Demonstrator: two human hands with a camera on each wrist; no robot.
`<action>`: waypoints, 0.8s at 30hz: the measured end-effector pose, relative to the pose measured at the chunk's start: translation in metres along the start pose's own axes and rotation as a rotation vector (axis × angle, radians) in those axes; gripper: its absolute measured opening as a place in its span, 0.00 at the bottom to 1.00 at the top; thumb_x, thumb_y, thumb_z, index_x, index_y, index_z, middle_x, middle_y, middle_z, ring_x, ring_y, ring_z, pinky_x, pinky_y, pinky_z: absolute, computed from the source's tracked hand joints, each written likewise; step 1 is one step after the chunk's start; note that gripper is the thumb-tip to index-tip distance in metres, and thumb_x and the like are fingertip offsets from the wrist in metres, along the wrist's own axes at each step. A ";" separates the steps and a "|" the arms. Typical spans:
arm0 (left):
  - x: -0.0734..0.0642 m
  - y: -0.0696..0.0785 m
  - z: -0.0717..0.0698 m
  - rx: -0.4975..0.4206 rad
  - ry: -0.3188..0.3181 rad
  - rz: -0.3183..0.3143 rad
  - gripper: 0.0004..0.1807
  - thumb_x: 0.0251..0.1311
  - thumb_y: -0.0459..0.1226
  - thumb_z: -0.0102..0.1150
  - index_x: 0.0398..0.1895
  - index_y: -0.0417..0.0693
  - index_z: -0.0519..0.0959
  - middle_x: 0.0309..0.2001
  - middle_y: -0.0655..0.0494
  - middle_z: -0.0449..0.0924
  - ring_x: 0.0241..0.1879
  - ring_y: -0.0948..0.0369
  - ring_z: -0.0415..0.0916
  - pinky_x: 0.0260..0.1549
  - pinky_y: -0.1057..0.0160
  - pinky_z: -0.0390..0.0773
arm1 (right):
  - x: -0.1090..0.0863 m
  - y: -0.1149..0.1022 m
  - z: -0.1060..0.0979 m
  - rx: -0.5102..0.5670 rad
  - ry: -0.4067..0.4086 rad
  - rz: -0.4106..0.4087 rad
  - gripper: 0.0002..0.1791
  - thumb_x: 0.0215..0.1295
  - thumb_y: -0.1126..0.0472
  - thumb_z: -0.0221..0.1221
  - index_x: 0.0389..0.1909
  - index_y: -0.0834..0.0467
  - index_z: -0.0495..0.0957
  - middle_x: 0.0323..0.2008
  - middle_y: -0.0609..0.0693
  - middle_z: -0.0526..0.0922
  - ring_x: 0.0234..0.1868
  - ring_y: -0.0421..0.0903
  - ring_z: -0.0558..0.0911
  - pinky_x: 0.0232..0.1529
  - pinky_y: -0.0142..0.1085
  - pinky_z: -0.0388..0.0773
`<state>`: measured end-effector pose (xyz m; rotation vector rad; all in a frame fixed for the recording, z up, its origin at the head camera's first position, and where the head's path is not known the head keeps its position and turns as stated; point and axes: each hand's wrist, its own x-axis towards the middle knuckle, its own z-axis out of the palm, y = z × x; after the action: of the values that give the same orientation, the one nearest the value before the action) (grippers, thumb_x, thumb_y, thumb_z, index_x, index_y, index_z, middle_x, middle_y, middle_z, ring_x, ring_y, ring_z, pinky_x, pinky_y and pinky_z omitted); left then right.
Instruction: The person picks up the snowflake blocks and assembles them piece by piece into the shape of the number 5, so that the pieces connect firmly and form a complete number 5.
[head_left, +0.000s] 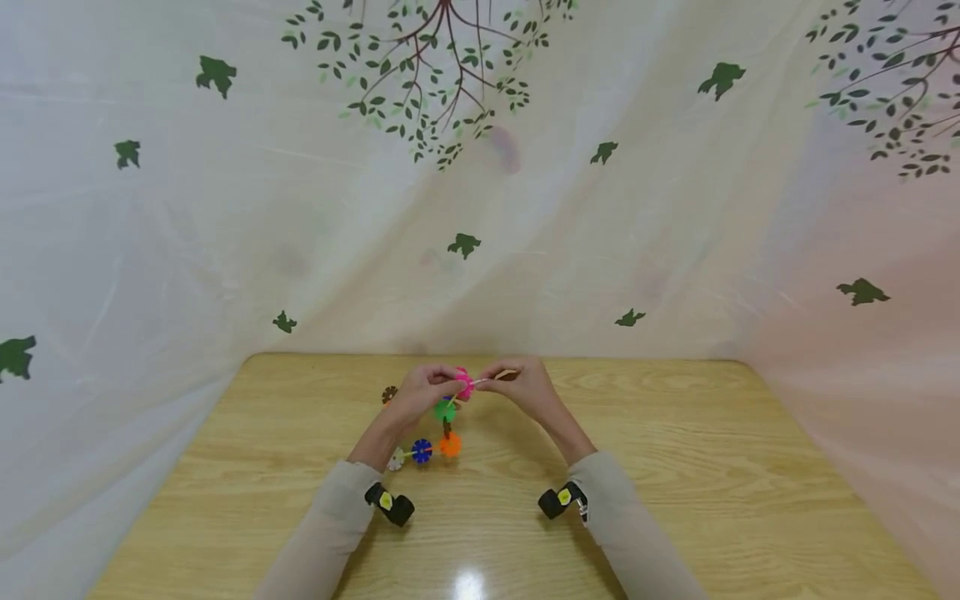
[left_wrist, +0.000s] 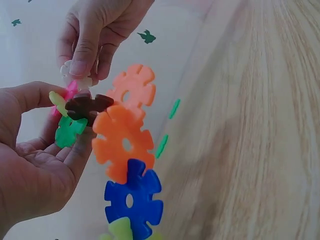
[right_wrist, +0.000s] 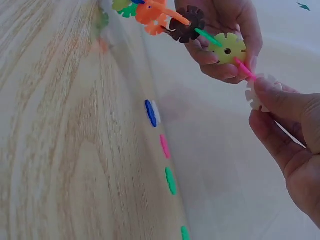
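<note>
In the head view both hands meet over the far part of the table. My left hand (head_left: pixel 420 393) holds a notched plastic disc chain near its pink disc (head_left: pixel 465 383). My right hand (head_left: pixel 525 389) pinches a white disc (right_wrist: pixel 254 99) between thumb and fingers; the pink disc, edge-on, meets its rim. From the pink one the chain runs through a yellow-green disc (right_wrist: pixel 231 46), a green disc (left_wrist: pixel 69 132), a brown disc (right_wrist: pixel 192 30), orange discs (left_wrist: pixel 120 142) and a blue disc (left_wrist: pixel 135 200). Left-hand fingertips are partly hidden behind the discs.
Loose discs, seen edge-on, lie near the table's border: a blue disc (right_wrist: pixel 151 113), a pink disc (right_wrist: pixel 165 146) and a green disc (right_wrist: pixel 171 181). A brown disc (head_left: pixel 389 394) shows beside the left wrist. A patterned cloth (head_left: pixel 525 292) hangs behind the wooden table (head_left: pixel 675 467).
</note>
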<state>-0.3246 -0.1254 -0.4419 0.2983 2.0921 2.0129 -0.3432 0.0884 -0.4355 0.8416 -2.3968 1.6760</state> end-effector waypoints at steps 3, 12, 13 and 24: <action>-0.001 0.001 -0.002 -0.001 0.009 0.013 0.11 0.70 0.31 0.59 0.50 0.32 0.79 0.38 0.55 0.87 0.38 0.61 0.85 0.45 0.58 0.86 | 0.000 -0.002 0.001 -0.007 -0.020 -0.028 0.04 0.60 0.67 0.71 0.33 0.64 0.89 0.35 0.61 0.89 0.36 0.47 0.87 0.38 0.33 0.87; -0.002 0.000 -0.001 0.012 -0.002 0.049 0.08 0.67 0.29 0.61 0.45 0.31 0.82 0.32 0.59 0.86 0.34 0.63 0.82 0.39 0.66 0.82 | -0.002 -0.007 -0.002 -0.091 -0.067 -0.074 0.03 0.61 0.69 0.70 0.32 0.66 0.89 0.32 0.60 0.89 0.31 0.43 0.86 0.35 0.28 0.83; -0.002 -0.001 -0.001 0.017 -0.004 0.058 0.08 0.68 0.29 0.61 0.44 0.31 0.82 0.32 0.59 0.85 0.33 0.63 0.81 0.39 0.65 0.82 | -0.002 -0.007 -0.002 -0.101 -0.069 -0.083 0.02 0.61 0.69 0.70 0.31 0.66 0.89 0.32 0.60 0.89 0.31 0.42 0.85 0.34 0.28 0.83; -0.003 -0.004 -0.001 0.027 -0.025 0.069 0.07 0.68 0.29 0.61 0.42 0.31 0.81 0.30 0.61 0.85 0.33 0.64 0.82 0.40 0.66 0.82 | -0.003 -0.016 0.002 -0.202 -0.091 -0.114 0.03 0.59 0.73 0.69 0.29 0.64 0.89 0.30 0.60 0.89 0.29 0.47 0.87 0.32 0.28 0.84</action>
<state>-0.3220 -0.1270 -0.4454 0.4034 2.1228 2.0100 -0.3319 0.0837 -0.4242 1.0178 -2.4716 1.3561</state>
